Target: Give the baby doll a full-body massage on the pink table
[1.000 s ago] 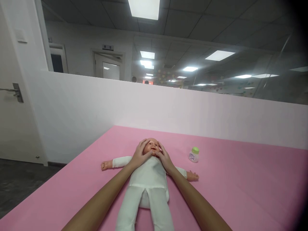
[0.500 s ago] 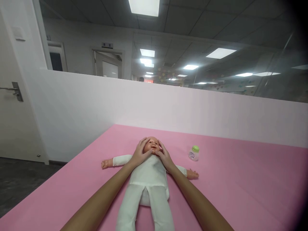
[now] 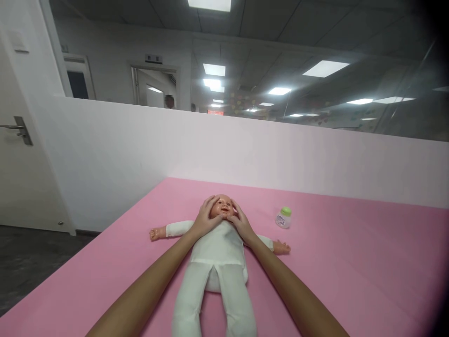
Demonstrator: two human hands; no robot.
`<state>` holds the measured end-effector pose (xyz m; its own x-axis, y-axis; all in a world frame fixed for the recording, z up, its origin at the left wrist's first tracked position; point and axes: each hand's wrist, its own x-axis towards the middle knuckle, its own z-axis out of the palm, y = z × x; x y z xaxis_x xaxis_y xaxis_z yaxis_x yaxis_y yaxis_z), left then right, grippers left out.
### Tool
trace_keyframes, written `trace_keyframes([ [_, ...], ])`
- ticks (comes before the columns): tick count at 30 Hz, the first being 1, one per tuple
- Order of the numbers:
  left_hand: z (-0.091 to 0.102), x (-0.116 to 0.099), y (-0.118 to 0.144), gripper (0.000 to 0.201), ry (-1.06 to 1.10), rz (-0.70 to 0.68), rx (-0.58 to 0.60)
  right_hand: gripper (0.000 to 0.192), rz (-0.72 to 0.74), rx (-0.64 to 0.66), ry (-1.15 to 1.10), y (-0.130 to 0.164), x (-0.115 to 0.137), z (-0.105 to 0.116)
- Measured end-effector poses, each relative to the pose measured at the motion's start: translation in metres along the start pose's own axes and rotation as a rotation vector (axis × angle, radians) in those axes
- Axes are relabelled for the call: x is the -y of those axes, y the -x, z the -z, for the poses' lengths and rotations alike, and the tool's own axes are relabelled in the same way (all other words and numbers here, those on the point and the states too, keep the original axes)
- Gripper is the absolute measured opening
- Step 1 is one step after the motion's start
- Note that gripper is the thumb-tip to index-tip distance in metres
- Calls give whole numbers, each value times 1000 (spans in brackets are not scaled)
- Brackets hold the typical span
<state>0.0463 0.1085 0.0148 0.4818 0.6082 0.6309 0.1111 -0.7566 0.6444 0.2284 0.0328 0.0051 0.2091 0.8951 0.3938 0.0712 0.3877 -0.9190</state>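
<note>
A baby doll (image 3: 218,245) with a white cloth body and a hard plastic head lies on its back, head away from me. Its arms stretch out sideways, and its feet run out of view at the bottom. Curved round one side of the head is my left hand (image 3: 206,220), fingers at the temple and thumb by the chin. My right hand (image 3: 242,227) cups the opposite side the same way. Between them the doll's face shows. The back of its head is hidden.
A small clear bottle with a green cap (image 3: 284,219) stands right of the doll on the pink tabletop (image 3: 336,262). Behind runs a low white wall (image 3: 280,157) with glass above it. At the left is a door (image 3: 24,182). A person's head (image 3: 170,101) shows beyond the wall.
The whole view has shifted slightly, with the table scene sitting a little higher. Both hands stay around the doll's head. A person's head has appeared in the far doorway.
</note>
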Motion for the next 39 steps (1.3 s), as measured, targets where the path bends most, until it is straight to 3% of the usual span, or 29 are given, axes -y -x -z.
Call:
trace_keyframes([
  [22, -3, 3, -2, 67, -24, -26, -12, 77, 10, 3, 20, 1, 2, 3],
  [30, -2, 7, -3, 56, -4, -54, 11, 73, -56, -15, -13, 2, 6, 1],
  [39, -2, 1, -2, 63, -3, -21, 2, 78, -16, -5, 26, 2, 6, 2],
])
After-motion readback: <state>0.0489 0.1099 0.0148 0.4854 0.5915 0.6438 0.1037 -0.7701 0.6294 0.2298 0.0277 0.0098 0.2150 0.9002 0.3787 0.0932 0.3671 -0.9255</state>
